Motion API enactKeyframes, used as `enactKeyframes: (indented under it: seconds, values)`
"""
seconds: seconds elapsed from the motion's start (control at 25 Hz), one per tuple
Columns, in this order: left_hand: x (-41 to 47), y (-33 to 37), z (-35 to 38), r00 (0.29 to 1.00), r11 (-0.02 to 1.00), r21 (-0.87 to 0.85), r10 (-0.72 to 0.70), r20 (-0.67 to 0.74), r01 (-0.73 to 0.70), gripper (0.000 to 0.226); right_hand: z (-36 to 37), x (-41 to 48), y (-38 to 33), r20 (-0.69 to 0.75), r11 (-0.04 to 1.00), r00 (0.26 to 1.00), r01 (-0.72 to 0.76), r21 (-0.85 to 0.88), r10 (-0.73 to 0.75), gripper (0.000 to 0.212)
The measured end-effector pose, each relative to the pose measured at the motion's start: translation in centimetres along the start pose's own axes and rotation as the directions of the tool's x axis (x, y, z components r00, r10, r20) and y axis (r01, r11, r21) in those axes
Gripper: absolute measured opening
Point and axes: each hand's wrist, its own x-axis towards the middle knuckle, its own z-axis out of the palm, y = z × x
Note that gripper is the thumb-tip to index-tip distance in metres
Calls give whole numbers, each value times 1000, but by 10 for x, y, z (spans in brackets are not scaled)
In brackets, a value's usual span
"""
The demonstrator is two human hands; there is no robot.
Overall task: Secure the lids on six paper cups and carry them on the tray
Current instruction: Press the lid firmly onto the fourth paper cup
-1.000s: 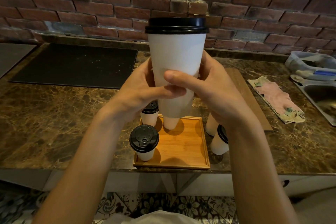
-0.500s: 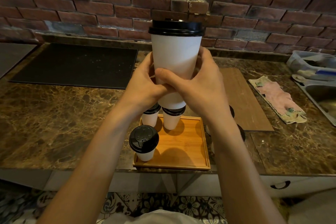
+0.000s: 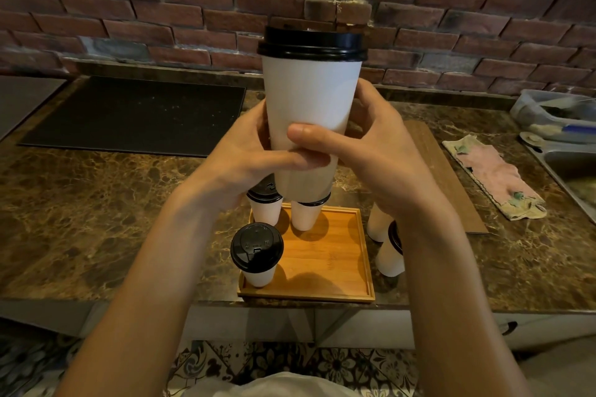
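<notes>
A white paper cup (image 3: 309,100) with a black lid (image 3: 312,43) is held up close to the camera, above the counter. My left hand (image 3: 248,164) and my right hand (image 3: 371,151) both grip its lower half, thumbs overlapping in front. Below, a square wooden tray (image 3: 325,264) carries three lidded white cups: one at the front left (image 3: 257,253), two at the back (image 3: 265,206) (image 3: 306,214), partly hidden by the held cup. Two more white cups (image 3: 388,259) (image 3: 377,226) stand on the counter right of the tray, half hidden behind my right forearm.
The marble counter (image 3: 96,219) ends at a brick wall. A black mat (image 3: 135,113) lies at the back left, a wooden board (image 3: 448,177) and a pink cloth (image 3: 496,177) to the right, then a sink (image 3: 574,177) and a plastic container (image 3: 554,113).
The held cup has stayed raised and come slightly nearer the camera. My thumbs have shifted on its front; my right forearm has moved, showing the two counter cups again.
</notes>
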Motion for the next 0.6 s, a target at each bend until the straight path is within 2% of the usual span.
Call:
enactKeyframes:
  seconds: [0.16,0.28,0.4,0.6]
  values:
    - [-4,0,-3,993,997,-67,-17,113,24,87,-9,0,2,176,991,984,-35,132,11,69]
    - [-8,-3,-4,990,995,-100,-17,138,31,81,-13,-1,4,242,984,970,-47,171,5,67]
    - [-11,-4,-2,993,996,-88,3,118,8,72,-13,-1,6,245,988,969,-55,146,18,69]
    - [-8,-5,2,999,1000,-3,31,17,-31,68,-4,1,4,148,999,989,-30,25,26,74]
